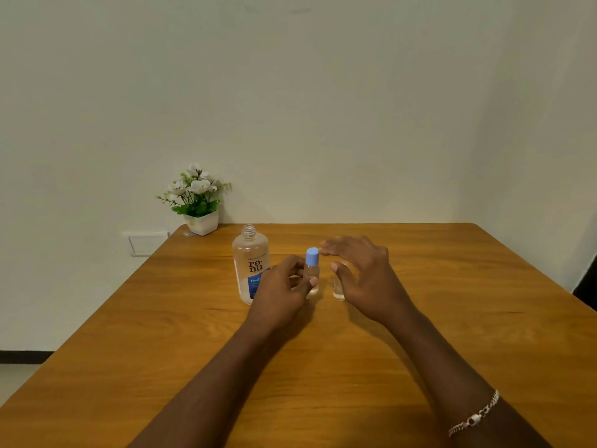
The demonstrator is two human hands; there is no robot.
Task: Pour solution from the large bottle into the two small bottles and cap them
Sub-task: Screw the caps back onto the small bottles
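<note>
The large clear bottle [250, 263] with a blue and white label stands uncapped on the wooden table [452, 318]. Right of it stands a small clear bottle [312, 279] with a blue cap [312, 256]. My left hand [284, 291] grips this small bottle's body with thumb and fingers. A second small clear bottle [339, 287] stands just to the right, mostly hidden behind my right hand; its top is not visible. My right hand [361, 270] hovers over it with fingers spread and relaxed, fingertips close to the blue cap, holding nothing that I can see.
A white pot of white artificial flowers [198, 202] sits at the table's back left corner. A plain wall stands behind the table. A white wall plate [145, 243] shows left of the table. My right wrist wears a silver chain bracelet [475, 415].
</note>
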